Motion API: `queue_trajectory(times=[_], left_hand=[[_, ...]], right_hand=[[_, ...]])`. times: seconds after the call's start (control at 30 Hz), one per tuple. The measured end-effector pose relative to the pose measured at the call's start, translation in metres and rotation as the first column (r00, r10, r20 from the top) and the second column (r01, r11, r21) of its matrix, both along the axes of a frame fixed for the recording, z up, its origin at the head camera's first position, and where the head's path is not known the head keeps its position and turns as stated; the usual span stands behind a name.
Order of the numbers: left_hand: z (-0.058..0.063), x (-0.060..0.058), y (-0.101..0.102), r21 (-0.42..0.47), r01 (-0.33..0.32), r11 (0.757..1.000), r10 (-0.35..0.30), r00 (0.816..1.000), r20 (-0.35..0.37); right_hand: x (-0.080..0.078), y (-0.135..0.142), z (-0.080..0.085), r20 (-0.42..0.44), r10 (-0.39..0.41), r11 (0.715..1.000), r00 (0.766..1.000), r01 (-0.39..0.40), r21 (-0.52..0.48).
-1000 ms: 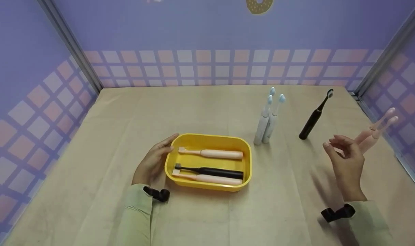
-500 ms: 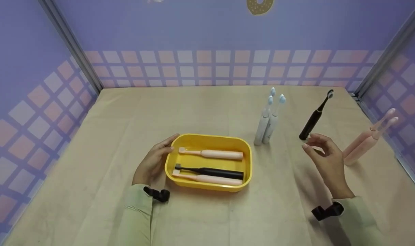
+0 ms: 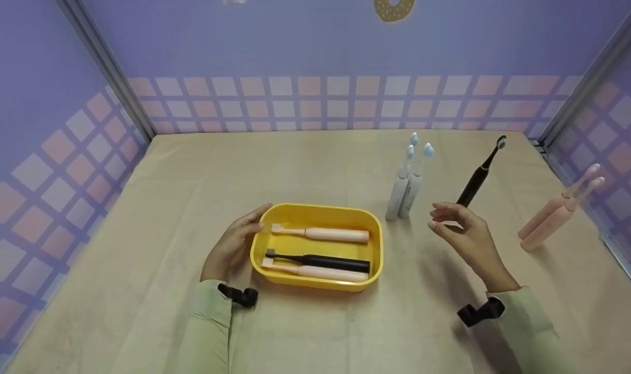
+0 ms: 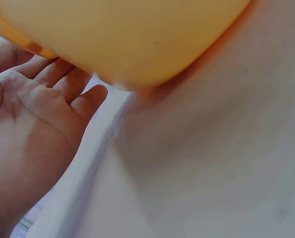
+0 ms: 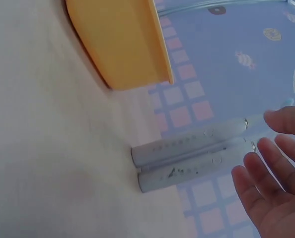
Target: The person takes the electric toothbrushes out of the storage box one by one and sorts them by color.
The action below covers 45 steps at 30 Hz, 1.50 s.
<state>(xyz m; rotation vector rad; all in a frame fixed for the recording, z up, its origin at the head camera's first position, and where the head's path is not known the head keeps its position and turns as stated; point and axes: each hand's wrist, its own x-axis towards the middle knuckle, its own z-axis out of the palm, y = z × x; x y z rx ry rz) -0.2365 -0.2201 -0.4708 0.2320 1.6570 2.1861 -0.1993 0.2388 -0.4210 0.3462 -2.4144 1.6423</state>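
A yellow plastic bin sits mid-table, and my left hand grips its left end, thumb at the rim, fingers along the outside wall. Inside lie two pink electric toothbrushes and a black electric toothbrush between them. My right hand hangs above the table with loosely bent fingers, holding nothing. It is nearest a standing black toothbrush, whose base it hides in the head view. To its left stand three white electric toothbrushes close together; the right wrist view shows two white handles.
Two pink electric toothbrushes stand side by side at the right of the table. A purple wall with a tile pattern rises behind, with similar panels at both sides.
My right hand has moved left, away from the standing pink toothbrushes, past the black one towards the white ones. The left hand and the bin have stayed put.
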Motion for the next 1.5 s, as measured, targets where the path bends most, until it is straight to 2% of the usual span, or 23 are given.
queue_trajectory(times=[0.27,0.57,0.73,0.87,1.07,1.17,1.4,1.5], left_hand=[[0.000,0.002,0.002,0.008,-0.008,1.000,0.007,1.000,0.019],[0.000,0.001,0.002,0.007,-0.016,1.000,0.016,1.000,0.023],[-0.001,-0.001,0.002,0.003,-0.027,1.000,0.027,1.000,0.014],[-0.002,-0.001,0.001,0.003,-0.027,1.000,0.027,1.000,0.009],[-0.001,0.000,0.001,0.003,0.007,1.000,-0.007,1.000,0.001],[0.000,0.000,0.002,0.000,0.014,1.000,-0.014,1.000,-0.001],[0.000,0.000,0.003,-0.009,-0.013,1.000,0.013,1.000,0.000],[0.000,0.000,0.002,0.002,-0.019,1.000,0.019,1.000,0.006]], right_hand=[[-0.008,-0.019,0.009,0.066,0.100,0.980,0.993,-0.110,0.166],[-0.017,-0.040,0.014,0.124,0.210,0.950,0.970,-0.232,0.209],[-0.023,-0.055,0.019,0.142,0.286,0.920,0.948,-0.313,0.237],[-0.025,-0.067,0.025,0.159,0.367,0.883,0.917,-0.396,0.251],[-0.026,-0.083,0.032,0.158,0.470,0.797,0.869,-0.494,0.348],[-0.028,-0.089,0.034,0.178,0.481,0.757,0.858,-0.509,0.410],[-0.033,-0.098,0.035,0.270,0.474,0.710,0.838,-0.545,0.447],[-0.035,-0.104,0.038,0.306,0.485,0.678,0.819,-0.573,0.461]])
